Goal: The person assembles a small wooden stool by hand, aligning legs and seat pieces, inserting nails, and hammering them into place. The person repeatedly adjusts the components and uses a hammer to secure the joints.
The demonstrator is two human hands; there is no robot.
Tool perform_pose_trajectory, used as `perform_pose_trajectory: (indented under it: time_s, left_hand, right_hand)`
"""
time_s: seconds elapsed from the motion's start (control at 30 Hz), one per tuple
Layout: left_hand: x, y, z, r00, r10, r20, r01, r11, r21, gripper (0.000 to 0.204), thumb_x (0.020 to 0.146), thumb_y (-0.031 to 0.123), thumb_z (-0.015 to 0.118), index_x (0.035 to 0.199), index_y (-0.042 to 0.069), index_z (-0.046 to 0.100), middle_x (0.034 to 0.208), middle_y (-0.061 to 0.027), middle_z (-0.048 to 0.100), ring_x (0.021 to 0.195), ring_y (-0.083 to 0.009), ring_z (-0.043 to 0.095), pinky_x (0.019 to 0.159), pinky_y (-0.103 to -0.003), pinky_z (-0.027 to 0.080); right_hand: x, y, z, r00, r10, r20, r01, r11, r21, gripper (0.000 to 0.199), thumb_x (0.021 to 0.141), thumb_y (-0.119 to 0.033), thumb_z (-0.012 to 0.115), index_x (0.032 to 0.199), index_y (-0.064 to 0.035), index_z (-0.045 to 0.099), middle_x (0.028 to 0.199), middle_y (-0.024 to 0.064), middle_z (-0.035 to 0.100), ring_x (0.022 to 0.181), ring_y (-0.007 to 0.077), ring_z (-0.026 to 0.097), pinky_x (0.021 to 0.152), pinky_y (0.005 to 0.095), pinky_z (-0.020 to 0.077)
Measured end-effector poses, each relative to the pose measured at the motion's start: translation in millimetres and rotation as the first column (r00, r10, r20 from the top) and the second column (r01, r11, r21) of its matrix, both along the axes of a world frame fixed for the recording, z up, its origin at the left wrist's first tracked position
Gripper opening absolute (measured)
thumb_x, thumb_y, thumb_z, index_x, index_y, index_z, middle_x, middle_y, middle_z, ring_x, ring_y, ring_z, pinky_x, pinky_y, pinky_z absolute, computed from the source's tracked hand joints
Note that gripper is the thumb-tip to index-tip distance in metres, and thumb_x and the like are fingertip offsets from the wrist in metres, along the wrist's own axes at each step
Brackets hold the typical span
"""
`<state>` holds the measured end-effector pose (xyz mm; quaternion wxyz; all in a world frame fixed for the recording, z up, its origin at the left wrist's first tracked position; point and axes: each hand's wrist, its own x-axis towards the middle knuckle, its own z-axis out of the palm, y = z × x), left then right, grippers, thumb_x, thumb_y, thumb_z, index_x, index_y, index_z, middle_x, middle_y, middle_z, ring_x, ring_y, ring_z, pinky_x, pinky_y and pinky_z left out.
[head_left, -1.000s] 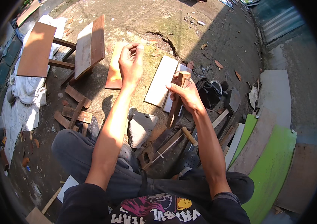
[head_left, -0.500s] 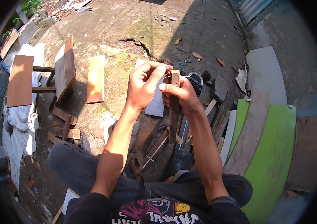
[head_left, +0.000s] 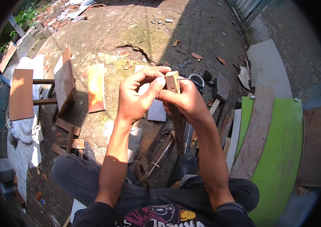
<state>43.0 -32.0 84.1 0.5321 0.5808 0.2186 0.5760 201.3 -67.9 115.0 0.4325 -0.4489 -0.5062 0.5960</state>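
In front of me, a dark brown wooden strip [head_left: 178,126] is held with its pale cut end up and its length running down toward my legs. My right hand [head_left: 190,101] is closed around its upper part, thumb across the front. A thin metal rod, like a nail [head_left: 183,78], juts from the right side of the strip near that end. My left hand [head_left: 134,98] is pinched against the strip's left side, thumb and forefinger at the top; whatever sits between those fingers is hidden. Both thumb tips lie close together.
A hammer [head_left: 222,90], a grey ring [head_left: 197,79] and a handsaw [head_left: 142,169] lie beyond my legs. To the left are a wooden assembly [head_left: 22,96], a loose board [head_left: 97,90] and scraps [head_left: 71,143]. A green panel [head_left: 277,151] lies at right.
Both hands have come a little lower and closer together on the strip. Its top end has tilted, showing more of the cut face. My view has shifted slightly.
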Motion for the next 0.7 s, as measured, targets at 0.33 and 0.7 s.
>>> perform_pose_trajectory:
  time_s: [0.33, 0.7]
  left_hand:
    - [-8, -4, 11, 0.971, 0.199, -0.134, -0.192, 0.979, 0.063, 0.015, 0.098, 0.014, 0.059, 0.100, 0.000, 0.060, 0.111, -0.0128, 0.067, 0.093, -0.0172, 0.067, 0.083, -0.032, 0.054]
    - [-24, 18, -17, 0.965, 0.246, -0.094, -0.263, 0.905, -0.334, 0.052, 0.107, 0.046, 0.030, 0.117, 0.000, 0.051, 0.114, -0.0209, 0.064, 0.105, -0.0273, 0.066, 0.090, -0.042, 0.053]
  right_hand:
    - [-6, 2, 11, 1.000, -0.023, 0.000, 0.023, 0.977, 0.213, 0.047, 0.083, -0.015, 0.080, 0.119, 0.0018, 0.054, 0.105, 0.0105, 0.069, 0.095, 0.0146, 0.065, 0.082, 0.0301, 0.0522]
    - [-9, 20, -31, 0.988, -0.106, 0.113, 0.081, 0.975, 0.206, 0.038, 0.094, -0.020, 0.066, 0.122, 0.0027, 0.058, 0.106, 0.0104, 0.066, 0.096, 0.0132, 0.063, 0.077, 0.0290, 0.0534]
